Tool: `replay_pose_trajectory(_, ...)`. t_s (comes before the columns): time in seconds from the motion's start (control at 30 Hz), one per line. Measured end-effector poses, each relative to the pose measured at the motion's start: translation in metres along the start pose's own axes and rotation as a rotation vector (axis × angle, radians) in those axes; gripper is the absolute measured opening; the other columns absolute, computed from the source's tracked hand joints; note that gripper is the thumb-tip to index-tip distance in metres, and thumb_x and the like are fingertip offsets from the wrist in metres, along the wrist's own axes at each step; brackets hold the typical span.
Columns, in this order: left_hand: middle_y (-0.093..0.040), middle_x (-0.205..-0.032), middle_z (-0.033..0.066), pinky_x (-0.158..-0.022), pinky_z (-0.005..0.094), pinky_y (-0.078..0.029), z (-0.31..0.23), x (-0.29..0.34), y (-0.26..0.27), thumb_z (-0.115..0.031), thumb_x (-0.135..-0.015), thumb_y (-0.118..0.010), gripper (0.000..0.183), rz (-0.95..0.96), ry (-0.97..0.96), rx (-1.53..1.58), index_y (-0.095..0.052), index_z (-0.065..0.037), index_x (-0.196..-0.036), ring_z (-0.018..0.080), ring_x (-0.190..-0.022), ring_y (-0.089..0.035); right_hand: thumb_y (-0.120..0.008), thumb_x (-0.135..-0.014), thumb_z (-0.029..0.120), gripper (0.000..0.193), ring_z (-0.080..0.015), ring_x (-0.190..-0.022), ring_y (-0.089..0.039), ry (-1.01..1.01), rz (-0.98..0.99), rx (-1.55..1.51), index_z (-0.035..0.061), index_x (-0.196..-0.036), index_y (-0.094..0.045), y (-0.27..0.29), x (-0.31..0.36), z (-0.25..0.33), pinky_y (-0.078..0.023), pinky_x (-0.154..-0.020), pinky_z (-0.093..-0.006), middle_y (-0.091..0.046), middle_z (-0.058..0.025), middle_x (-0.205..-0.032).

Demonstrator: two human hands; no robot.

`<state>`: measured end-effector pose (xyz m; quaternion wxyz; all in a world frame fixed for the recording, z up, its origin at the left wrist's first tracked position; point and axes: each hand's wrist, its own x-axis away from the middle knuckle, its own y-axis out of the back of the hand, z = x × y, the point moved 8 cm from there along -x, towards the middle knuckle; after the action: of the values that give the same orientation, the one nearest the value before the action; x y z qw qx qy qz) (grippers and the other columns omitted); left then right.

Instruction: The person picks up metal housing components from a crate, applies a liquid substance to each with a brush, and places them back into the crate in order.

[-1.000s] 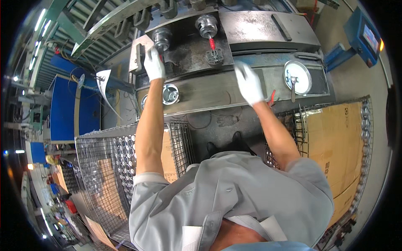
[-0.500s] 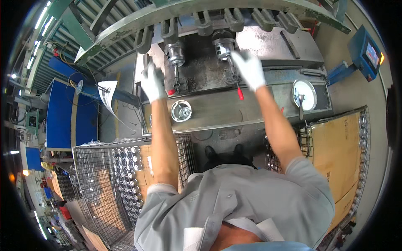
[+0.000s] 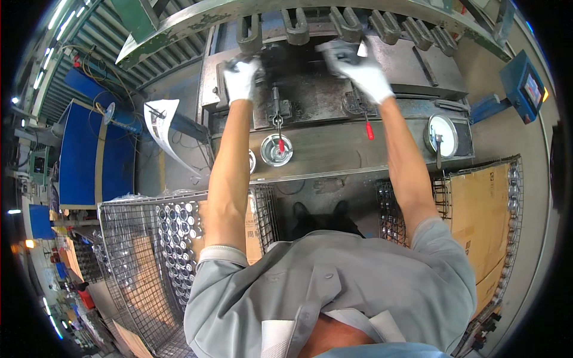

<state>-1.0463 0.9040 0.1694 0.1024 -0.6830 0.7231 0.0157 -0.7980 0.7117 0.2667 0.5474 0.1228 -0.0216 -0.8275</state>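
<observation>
My left hand, in a white glove, is closed around a metal cylindrical part at the left of the machine bed. The fingers hide most of that part. My right hand, gloved too, reaches to the right fixture, its fingers curled over another greyish cylindrical part; motion blurs both. Between my hands and me stand a left toggle clamp, its red handle pointing toward me, and a right toggle clamp with a red handle.
A round spoked metal part lies on the front ledge; another is half behind my left forearm. At right sit a white-filled tin with a brush and a blue control screen. Wire baskets flank me. A green beam hangs overhead.
Both hands have moved up to the cylindrical parts, which stood uncovered in the fixtures before. The left clamp's red handle has swung toward me. The whole view has shifted slightly.
</observation>
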Motion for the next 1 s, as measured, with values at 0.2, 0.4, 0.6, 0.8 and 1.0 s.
replay_pose_trajectory(0.2, -0.06, -0.087, 0.0077, -0.071, 0.0267, -0.05, -0.037, 0.13, 0.093, -0.014, -0.071, -0.079, 0.044, 0.131, 0.051, -0.106, -0.051, 0.0, -0.103, 0.0146, -0.08, -0.057, -0.08, -0.071, 0.01, 0.039, -0.0133, -0.087, -0.058, -0.132, -0.48, 0.078, 0.0039, -0.095, -0.05, 0.122, 0.148, -0.072, -0.05, -0.073, -0.0264, -0.057, -0.0082, -0.093)
replay_pose_trajectory(0.4, -0.062, -0.086, 0.0104, -0.074, 0.0327, -0.049, 0.003, 0.272, -0.034, -0.026, -0.062, -0.084, 0.047, 0.527, 0.137, -0.634, -0.057, -0.002, -0.093, 0.0199, -0.081, -0.061, -0.078, -0.071, 0.024, 0.053, -0.0314, -0.094, -0.059, -0.127, -0.348, 0.749, 0.0035, -0.113, -0.053, 0.091, 0.181, -0.162, -0.049, -0.082, -0.0393, -0.058, -0.0181, -0.106)
replay_pose_trajectory(0.6, -0.057, -0.112, 0.0207, -0.086, 0.0402, -0.048, 0.097, 0.26, -0.079, -0.018, -0.069, -0.078, 0.053, 0.391, -0.123, -0.652, -0.053, -0.005, -0.114, 0.0359, -0.102, -0.058, -0.074, -0.074, 0.022, 0.058, -0.0361, -0.099, -0.055, 0.061, -0.316, 0.754, 0.008, -0.124, -0.048, 0.089, 0.218, -0.14, -0.046, -0.086, -0.0426, -0.054, -0.02, -0.114)
replay_pose_trajectory(0.8, -0.045, -0.129, 0.0243, -0.101, 0.0409, -0.039, 0.061, 0.272, -0.086, -0.015, -0.07, -0.076, 0.083, 0.331, -0.199, -0.704, -0.031, -0.003, -0.139, 0.038, -0.122, -0.044, -0.08, -0.068, 0.026, 0.065, -0.035, -0.113, -0.045, -0.348, -0.706, 0.744, 0.0052, -0.122, -0.049, 0.175, 0.336, -0.204, -0.04, -0.095, -0.0446, -0.045, -0.0199, -0.122)
replay_pose_trajectory(1.0, -0.037, -0.135, 0.0262, -0.105, 0.043, -0.035, 0.053, 0.312, -0.043, -0.017, -0.079, -0.07, 0.069, 0.235, -0.275, -0.812, -0.034, -0.002, -0.137, 0.0401, -0.126, -0.038, -0.072, -0.078, 0.028, 0.051, -0.0388, -0.124, -0.036, -0.197, -0.833, 0.952, 0.011, -0.123, -0.056, 0.196, 0.279, -0.238, -0.036, -0.1, -0.0444, -0.036, -0.0218, -0.137)
